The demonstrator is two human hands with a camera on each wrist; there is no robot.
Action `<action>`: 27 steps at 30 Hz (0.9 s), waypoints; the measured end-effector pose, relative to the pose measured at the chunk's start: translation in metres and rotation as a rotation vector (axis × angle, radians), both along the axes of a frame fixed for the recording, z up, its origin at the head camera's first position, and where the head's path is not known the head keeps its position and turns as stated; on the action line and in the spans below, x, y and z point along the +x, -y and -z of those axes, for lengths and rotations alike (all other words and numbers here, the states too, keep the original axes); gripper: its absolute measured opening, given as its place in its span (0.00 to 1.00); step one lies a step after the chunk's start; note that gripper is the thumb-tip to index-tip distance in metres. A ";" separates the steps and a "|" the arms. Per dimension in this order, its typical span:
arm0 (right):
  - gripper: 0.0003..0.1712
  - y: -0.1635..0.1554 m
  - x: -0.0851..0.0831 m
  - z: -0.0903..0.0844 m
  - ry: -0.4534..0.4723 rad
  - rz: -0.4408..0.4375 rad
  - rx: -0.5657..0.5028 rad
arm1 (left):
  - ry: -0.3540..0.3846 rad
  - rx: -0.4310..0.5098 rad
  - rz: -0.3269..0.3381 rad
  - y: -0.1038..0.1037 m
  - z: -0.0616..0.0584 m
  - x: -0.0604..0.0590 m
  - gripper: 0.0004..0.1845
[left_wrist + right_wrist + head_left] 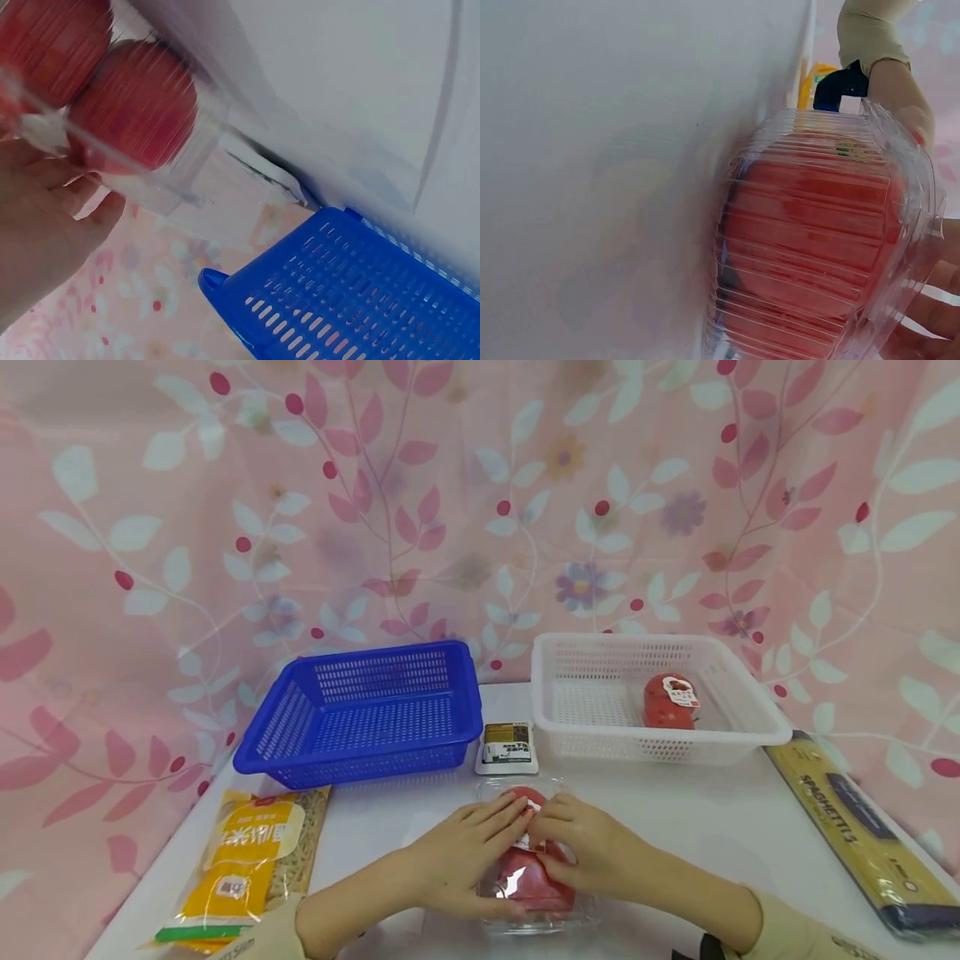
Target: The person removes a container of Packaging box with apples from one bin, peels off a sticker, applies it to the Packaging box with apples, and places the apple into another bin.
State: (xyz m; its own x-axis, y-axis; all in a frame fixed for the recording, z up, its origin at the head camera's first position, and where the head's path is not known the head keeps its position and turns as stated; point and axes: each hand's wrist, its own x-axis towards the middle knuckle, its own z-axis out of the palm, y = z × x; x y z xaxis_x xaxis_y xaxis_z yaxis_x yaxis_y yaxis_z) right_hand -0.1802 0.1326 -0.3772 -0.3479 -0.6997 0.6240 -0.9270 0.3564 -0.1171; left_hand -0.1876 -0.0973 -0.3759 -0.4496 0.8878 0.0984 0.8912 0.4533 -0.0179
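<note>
Both hands clasp one clear clamshell of tomatoes (534,868) on the white table (705,827): the left hand (465,852) wraps its near-left side, the right hand (592,852) its right, fingertips meeting over the lid. Seemingly the grasp is just settling; lifting next calls for even pressure. Ahead of the hands sit a blue basket (367,714) and a white basket (652,693).

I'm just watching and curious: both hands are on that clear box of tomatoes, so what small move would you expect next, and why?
Probably a lift. The left hand and right hand grip the clear tomato box from both sides on the table.
</note>
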 end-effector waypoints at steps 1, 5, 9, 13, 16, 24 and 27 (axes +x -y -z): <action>0.14 -0.001 0.000 0.000 0.010 0.001 0.013 | -0.013 -0.016 0.011 -0.001 0.002 0.000 0.50; 0.12 -0.003 0.003 0.002 -0.030 -0.001 0.089 | -0.058 -0.049 0.021 0.000 0.006 0.001 0.53; 0.16 -0.006 0.009 0.005 -0.126 0.024 0.183 | -0.101 -0.046 0.016 0.001 0.009 0.003 0.55; 0.21 -0.010 0.016 0.008 -0.164 0.052 0.239 | -0.126 -0.045 0.014 0.002 0.014 0.008 0.54; 0.24 -0.013 0.019 0.010 -0.170 0.052 0.269 | -0.105 -0.058 0.012 0.003 0.015 0.014 0.50; 0.26 -0.018 0.022 0.014 -0.140 0.022 0.264 | -0.150 -0.047 0.019 0.005 0.015 0.031 0.41; 0.26 -0.017 0.027 0.015 -0.132 0.046 0.250 | -0.212 -0.034 0.038 0.005 0.014 0.033 0.39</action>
State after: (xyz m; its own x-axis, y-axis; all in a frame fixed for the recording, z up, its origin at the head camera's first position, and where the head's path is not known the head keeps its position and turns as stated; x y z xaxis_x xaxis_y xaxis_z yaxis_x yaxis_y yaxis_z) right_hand -0.1537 0.1501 -0.3922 -0.3100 -0.8227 0.4766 -0.9104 0.4013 0.1006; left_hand -0.1542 -0.1027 -0.3904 -0.3880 0.9083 0.1564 0.8825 0.4151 -0.2213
